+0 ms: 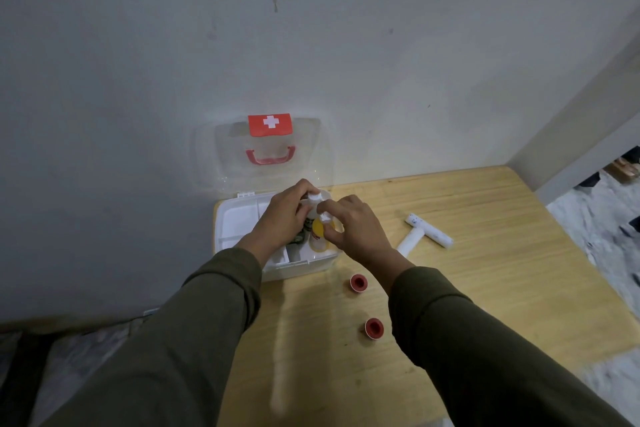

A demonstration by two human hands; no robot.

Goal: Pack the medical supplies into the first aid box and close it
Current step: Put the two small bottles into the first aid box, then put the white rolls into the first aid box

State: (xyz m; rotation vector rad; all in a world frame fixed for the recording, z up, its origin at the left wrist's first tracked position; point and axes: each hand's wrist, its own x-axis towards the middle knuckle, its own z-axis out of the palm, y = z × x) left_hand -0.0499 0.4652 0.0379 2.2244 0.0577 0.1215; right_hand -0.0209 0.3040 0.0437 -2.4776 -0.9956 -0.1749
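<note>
The white first aid box [235, 229] stands open at the table's back left, its clear lid [266, 149] with a red cross label upright against the wall. Over the box's right side, my left hand [284, 215] grips a small white-capped bottle [314, 197]. My right hand [349, 229] holds a second white-capped bottle with a yellow label [319, 228] just beside it. Two white gauze rolls [429, 229] lie crossed on the table to the right. Two red-cored tape rolls [358, 282] [373, 328] sit in front of the box.
The wooden table [485, 288] ends at the right, where a patterned floor shows. A grey wall rises directly behind the box. A white partition corner stands at the far right.
</note>
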